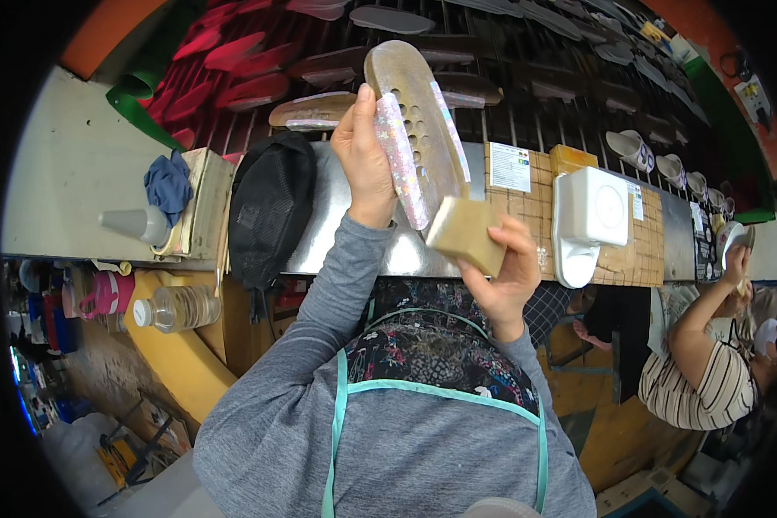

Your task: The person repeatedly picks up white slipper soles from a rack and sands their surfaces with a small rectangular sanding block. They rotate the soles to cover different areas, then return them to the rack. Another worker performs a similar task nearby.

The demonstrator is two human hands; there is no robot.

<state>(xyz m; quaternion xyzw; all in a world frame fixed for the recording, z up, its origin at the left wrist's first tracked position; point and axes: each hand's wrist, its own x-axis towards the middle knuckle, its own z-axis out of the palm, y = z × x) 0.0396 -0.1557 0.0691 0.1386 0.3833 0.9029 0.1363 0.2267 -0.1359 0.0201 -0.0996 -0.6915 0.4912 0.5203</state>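
My left hand [365, 164] is closed on the side of a brown shoe sole [439, 142], holding it up above the bench with its rounded end pointing away. Glittery pink material [399, 160] runs along the sole's left edge, and a paler shiny strip lines the right edge. Several round dimples or holes show down its middle. In my right hand [511, 276], thumb and fingers pinch a yellowish-tan block [470, 233] with a pale edge. The block is close to the sole's near end; whether the two touch, I cannot tell.
Beyond the bench, a rack of rods [527, 129] carries many soles, pink and grey. A black mesh bag [272, 207] lies left of my arms. A white plastic dispenser [591, 220] stands at right on a bamboo-patterned surface [509, 216]. Farther right works another person [708, 363].
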